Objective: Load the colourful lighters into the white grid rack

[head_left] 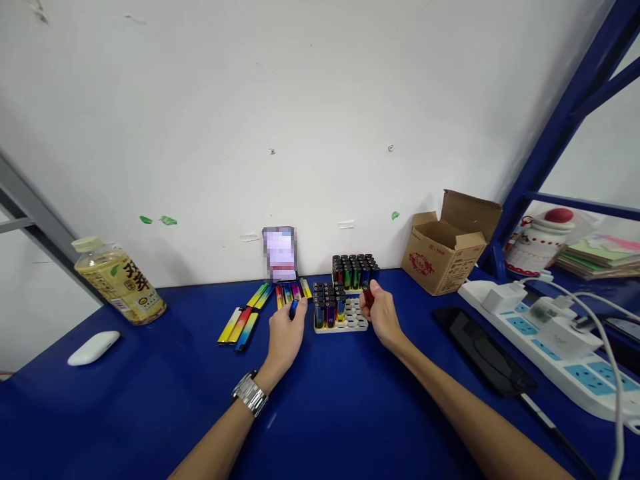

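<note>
My left hand (285,333), with a metal watch on its wrist, is closed on a blue lighter (293,308) beside a row of loose coloured lighters (287,293) on the blue table. My right hand (383,313) pinches a red lighter (369,297) just right of a white tray (350,319) that is partly filled with upright lighters (327,303). Behind it stands a second tray packed full of lighters (355,270). More loose lighters (240,325) lie to the left.
A tea bottle (120,280) lies tilted at the far left, a white mouse-like object (93,347) in front of it. An open cardboard box (447,247), a dark phone (483,350) and a white power strip (550,343) are on the right. A small card (280,253) leans on the wall.
</note>
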`<state>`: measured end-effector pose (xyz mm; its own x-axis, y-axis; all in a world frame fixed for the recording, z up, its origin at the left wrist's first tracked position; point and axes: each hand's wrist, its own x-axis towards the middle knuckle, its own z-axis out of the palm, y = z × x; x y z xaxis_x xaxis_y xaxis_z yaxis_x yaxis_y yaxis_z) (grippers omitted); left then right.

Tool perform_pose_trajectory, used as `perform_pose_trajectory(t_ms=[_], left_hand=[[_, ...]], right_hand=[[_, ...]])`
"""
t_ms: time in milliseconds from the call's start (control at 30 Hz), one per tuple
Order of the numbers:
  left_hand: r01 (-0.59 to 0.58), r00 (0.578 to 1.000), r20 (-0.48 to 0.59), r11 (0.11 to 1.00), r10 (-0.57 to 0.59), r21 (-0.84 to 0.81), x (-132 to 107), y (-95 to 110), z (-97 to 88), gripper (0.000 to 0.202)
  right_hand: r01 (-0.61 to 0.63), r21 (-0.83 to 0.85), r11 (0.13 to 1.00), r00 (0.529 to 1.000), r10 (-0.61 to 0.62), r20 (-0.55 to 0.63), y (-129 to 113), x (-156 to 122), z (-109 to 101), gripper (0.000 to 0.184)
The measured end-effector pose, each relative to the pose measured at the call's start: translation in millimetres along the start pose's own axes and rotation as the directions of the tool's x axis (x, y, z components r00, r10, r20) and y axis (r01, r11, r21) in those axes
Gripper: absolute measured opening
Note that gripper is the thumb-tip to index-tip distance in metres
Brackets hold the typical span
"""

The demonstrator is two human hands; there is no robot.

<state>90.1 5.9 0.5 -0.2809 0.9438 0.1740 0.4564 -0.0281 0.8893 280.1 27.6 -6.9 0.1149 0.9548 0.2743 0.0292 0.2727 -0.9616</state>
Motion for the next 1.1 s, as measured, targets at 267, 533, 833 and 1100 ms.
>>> perform_pose_trajectory(t_ms=[267, 533, 833, 1100], left_hand=[[0.015, 1.000, 0.010, 1.000, -0.015, 0.016, 0.1, 0.9, 0.4, 0.048], [0.017, 1.000, 0.003, 1.000, -0.017, 0.021, 0.2, 1.1, 0.4, 0.048], [0.014, 1.000, 0.013, 0.999, -0.015, 0.045, -0.5, 1.2, 1.0, 0.048], [-0.300, 0.950, -0.090, 0.954, 0.298, -0.009, -16.4, 14.7, -3.5, 0.032]], right_hand=[[0.352, -0.373, 0.859, 0.936, -0.308, 0.173, -7.7, -2.0, -4.0, 0.023], [0.272, -0.195, 0.942, 0.956, -0.240, 0.171, -7.6, -4.5, -5.5, 0.034], [0.458, -0.299, 0.838, 0.885, -0.395, 0.248, -6.7, -6.8, -3.9, 0.026], [0.631, -0.542, 0.555, 0.757, -0.592, 0.275, -13.1, -14.8, -2.9, 0.032]])
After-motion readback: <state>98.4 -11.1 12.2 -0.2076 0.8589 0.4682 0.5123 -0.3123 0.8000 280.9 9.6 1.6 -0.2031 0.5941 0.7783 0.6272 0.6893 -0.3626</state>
